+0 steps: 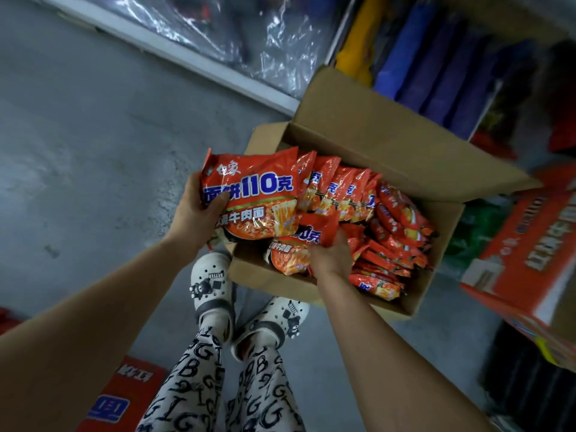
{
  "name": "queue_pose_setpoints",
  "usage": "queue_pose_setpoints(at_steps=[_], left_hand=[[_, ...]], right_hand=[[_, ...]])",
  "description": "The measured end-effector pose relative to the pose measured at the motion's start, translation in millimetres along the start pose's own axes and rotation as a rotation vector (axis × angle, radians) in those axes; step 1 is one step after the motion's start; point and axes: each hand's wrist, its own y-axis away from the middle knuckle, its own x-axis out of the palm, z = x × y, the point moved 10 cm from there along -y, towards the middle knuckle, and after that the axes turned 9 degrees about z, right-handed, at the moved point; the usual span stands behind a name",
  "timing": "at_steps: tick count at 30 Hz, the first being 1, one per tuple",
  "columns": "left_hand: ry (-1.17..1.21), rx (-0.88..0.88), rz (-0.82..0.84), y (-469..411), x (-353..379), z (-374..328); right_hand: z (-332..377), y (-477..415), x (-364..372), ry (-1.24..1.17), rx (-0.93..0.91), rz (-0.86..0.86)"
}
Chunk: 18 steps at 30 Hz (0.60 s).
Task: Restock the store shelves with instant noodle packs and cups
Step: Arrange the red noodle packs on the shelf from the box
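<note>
Cardboard box sits open on the grey floor, its flaps folded outward, and serves as the landmark for everything else. Inside it, red noodle packs stand and lie in crowded rows, filling most of the space. At the box's near-left corner, the left hand holds one noodle pack lifted above the rim, face up, thumb pressed on its front and the other fingers curled behind its left edge. Just beside it, over the box's near wall, the right hand is closed around a second pack, fingers wrapped over its right edge; this pack lies partly under the lifted one and still within the box. Right of the box stands a printed orange carton, tilted. Beyond the box's far flap, a shelf holds blue and yellow goods. Near the box's front wall are two white clogs and letter-patterned trousers.
</note>
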Motion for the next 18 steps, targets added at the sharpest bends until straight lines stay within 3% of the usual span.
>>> queue_pose_setpoints(at_steps=[7, 18], left_hand=[[0.02, 0.002, 0.077, 61.3, 17.0, -74.4], [-0.018, 0.153, 0.185, 183.9, 30.0, -245.9]], right_hand=[[56.7, 88.7, -86.6, 0.158, -0.17, -0.058], [143.4, 236.3, -217.1, 0.027, -0.446, -0.118]])
